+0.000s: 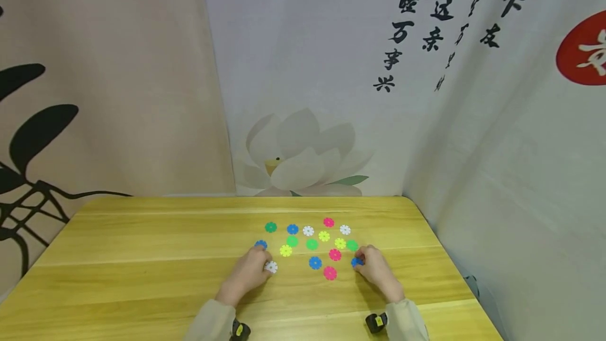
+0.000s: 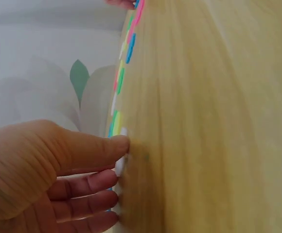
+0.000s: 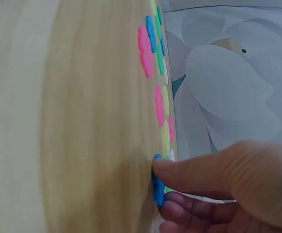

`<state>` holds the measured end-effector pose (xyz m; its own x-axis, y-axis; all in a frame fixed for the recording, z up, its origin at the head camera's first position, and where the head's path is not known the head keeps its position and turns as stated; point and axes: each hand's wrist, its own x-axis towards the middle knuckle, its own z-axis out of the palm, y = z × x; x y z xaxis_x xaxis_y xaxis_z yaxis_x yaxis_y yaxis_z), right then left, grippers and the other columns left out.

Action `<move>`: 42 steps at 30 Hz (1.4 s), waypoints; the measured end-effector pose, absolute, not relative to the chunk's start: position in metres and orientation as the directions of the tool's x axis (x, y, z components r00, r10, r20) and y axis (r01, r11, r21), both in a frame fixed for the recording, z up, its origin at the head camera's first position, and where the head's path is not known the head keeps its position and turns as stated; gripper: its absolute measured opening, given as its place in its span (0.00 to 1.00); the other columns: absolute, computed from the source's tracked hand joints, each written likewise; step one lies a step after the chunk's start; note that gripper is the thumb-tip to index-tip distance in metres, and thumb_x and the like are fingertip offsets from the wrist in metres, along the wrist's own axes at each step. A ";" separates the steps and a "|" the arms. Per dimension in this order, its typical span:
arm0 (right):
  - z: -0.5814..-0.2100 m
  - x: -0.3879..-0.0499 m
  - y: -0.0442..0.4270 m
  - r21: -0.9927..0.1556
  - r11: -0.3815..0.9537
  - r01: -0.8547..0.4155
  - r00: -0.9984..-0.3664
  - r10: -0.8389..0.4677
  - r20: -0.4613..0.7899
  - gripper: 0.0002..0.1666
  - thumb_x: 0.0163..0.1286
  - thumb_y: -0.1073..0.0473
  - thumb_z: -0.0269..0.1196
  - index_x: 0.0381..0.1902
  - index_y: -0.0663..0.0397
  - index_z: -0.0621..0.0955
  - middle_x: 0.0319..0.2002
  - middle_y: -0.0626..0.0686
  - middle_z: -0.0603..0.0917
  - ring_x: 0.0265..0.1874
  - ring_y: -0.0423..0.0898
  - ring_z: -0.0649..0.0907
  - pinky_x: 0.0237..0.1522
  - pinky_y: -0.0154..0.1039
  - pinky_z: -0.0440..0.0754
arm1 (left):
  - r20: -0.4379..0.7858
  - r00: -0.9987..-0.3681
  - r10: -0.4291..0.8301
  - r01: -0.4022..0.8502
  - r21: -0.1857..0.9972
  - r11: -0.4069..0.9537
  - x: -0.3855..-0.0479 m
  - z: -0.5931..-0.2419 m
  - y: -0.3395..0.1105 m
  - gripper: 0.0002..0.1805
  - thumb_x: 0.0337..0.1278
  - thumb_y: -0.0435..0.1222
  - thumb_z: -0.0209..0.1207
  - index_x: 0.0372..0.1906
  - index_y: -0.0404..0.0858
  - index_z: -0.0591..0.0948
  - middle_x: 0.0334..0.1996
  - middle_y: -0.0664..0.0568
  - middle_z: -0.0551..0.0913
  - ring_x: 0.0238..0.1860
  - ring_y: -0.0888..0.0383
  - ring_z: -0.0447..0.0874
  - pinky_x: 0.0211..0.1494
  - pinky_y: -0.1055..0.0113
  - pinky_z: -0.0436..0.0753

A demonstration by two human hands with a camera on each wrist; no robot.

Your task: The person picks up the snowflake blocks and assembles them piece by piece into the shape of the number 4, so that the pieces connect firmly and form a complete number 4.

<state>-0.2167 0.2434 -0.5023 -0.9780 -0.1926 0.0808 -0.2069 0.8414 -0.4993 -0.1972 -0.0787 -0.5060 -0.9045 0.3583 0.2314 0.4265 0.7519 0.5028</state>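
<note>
On the wooden table (image 1: 156,272) my left hand (image 1: 251,270) pinches a white flower-shaped disc (image 1: 271,267) by its edge. The left wrist view shows the thumb (image 2: 114,145) in front of that white disc (image 2: 121,165), fingers behind it. A blue disc (image 1: 261,244) lies just beyond the left fingertips. To the right, my right hand (image 1: 376,267) holds another blue disc (image 1: 357,262) between thumb and forefinger. That blue disc (image 3: 158,182) stands nearly edge-on in the right wrist view. A green disc (image 1: 352,246) lies close beyond this hand.
Between and beyond the hands lie several flower-shaped discs, among them a pink one (image 1: 330,273), a blue one (image 1: 315,262), a yellow one (image 1: 286,250) and a dark green one (image 1: 271,227). A printed curtain (image 1: 307,67) hangs behind the table's far edge.
</note>
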 end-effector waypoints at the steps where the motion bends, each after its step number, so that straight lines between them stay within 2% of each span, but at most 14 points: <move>1: -0.502 -0.217 0.244 -0.498 0.843 -0.204 -0.978 -0.192 0.076 0.11 0.52 0.71 0.69 0.33 0.67 0.80 0.29 0.53 0.77 0.30 0.46 0.78 0.33 0.39 0.82 | 0.223 -0.907 0.356 0.420 0.505 0.754 -0.198 -0.506 -0.078 0.09 0.35 0.24 0.69 0.29 0.29 0.82 0.28 0.49 0.75 0.30 0.57 0.73 0.30 0.64 0.81; 5: -0.501 -0.219 0.246 -0.504 0.842 -0.192 -0.980 -0.194 0.048 0.10 0.51 0.71 0.69 0.31 0.66 0.79 0.28 0.53 0.77 0.29 0.46 0.77 0.31 0.40 0.81 | 0.145 -0.925 0.350 0.372 0.528 0.764 -0.200 -0.501 -0.075 0.10 0.33 0.23 0.67 0.28 0.29 0.79 0.29 0.48 0.75 0.32 0.54 0.73 0.30 0.62 0.80; 11: -0.498 -0.222 0.249 -0.524 0.845 -0.111 -0.985 -0.162 -0.054 0.12 0.51 0.70 0.70 0.31 0.64 0.77 0.28 0.52 0.76 0.29 0.46 0.76 0.32 0.40 0.80 | 0.062 -0.931 0.359 0.328 0.571 0.752 -0.204 -0.494 -0.072 0.13 0.30 0.21 0.65 0.23 0.34 0.72 0.23 0.52 0.69 0.25 0.57 0.65 0.23 0.68 0.70; 17: -0.502 -0.223 0.252 -0.563 0.822 -0.091 -0.990 -0.135 -0.037 0.15 0.48 0.70 0.72 0.30 0.63 0.76 0.28 0.53 0.76 0.29 0.46 0.76 0.31 0.39 0.79 | 0.096 -0.928 0.359 0.340 0.609 0.716 -0.204 -0.497 -0.075 0.16 0.30 0.22 0.68 0.25 0.36 0.73 0.23 0.52 0.73 0.25 0.58 0.67 0.25 0.68 0.71; 22: -0.505 -0.221 0.254 -0.588 0.801 -0.112 -0.992 -0.129 0.012 0.16 0.47 0.70 0.73 0.30 0.62 0.76 0.26 0.51 0.76 0.27 0.44 0.74 0.29 0.36 0.76 | 0.125 -0.929 0.347 0.344 0.632 0.694 -0.205 -0.501 -0.077 0.15 0.30 0.23 0.70 0.25 0.36 0.75 0.21 0.53 0.73 0.24 0.60 0.66 0.24 0.69 0.70; 25: -0.506 -0.220 0.255 -0.596 0.792 -0.132 -0.990 -0.136 0.040 0.16 0.46 0.70 0.73 0.28 0.61 0.76 0.25 0.50 0.75 0.26 0.43 0.72 0.27 0.34 0.74 | 0.151 -0.926 0.346 0.360 0.628 0.690 -0.206 -0.501 -0.077 0.12 0.31 0.23 0.68 0.23 0.37 0.76 0.19 0.55 0.71 0.23 0.60 0.65 0.23 0.71 0.68; 30: -0.508 -0.218 0.258 -0.644 0.752 -0.140 -0.989 -0.135 0.057 0.13 0.48 0.73 0.71 0.27 0.61 0.77 0.24 0.50 0.75 0.25 0.42 0.72 0.26 0.31 0.73 | 0.185 -0.918 0.351 0.384 0.636 0.670 -0.206 -0.502 -0.079 0.13 0.39 0.23 0.64 0.15 0.38 0.74 0.16 0.58 0.68 0.22 0.62 0.62 0.23 0.72 0.64; 35: -0.508 -0.216 0.263 -0.697 0.706 -0.126 -0.991 -0.123 0.055 0.11 0.50 0.75 0.68 0.26 0.63 0.76 0.22 0.49 0.74 0.23 0.42 0.73 0.23 0.29 0.74 | 0.206 -0.913 0.352 0.389 0.698 0.601 -0.207 -0.505 -0.082 0.10 0.49 0.23 0.60 0.18 0.35 0.79 0.17 0.57 0.74 0.22 0.63 0.65 0.24 0.73 0.69; 39: -0.505 -0.211 0.264 -0.750 0.650 -0.124 -0.990 -0.130 0.051 0.08 0.53 0.74 0.67 0.25 0.64 0.76 0.21 0.50 0.75 0.20 0.42 0.75 0.19 0.29 0.77 | 0.227 -0.915 0.333 0.384 0.741 0.550 -0.207 -0.508 -0.081 0.06 0.51 0.24 0.61 0.24 0.34 0.84 0.23 0.54 0.81 0.26 0.63 0.72 0.29 0.72 0.75; 42: -0.501 -0.206 0.260 -0.800 0.588 -0.115 -0.990 -0.132 0.046 0.07 0.56 0.72 0.66 0.24 0.64 0.77 0.21 0.53 0.79 0.19 0.45 0.78 0.19 0.32 0.80 | 0.224 -0.924 0.310 0.359 0.785 0.504 -0.205 -0.506 -0.078 0.04 0.53 0.25 0.61 0.27 0.33 0.85 0.25 0.52 0.83 0.26 0.63 0.75 0.30 0.72 0.78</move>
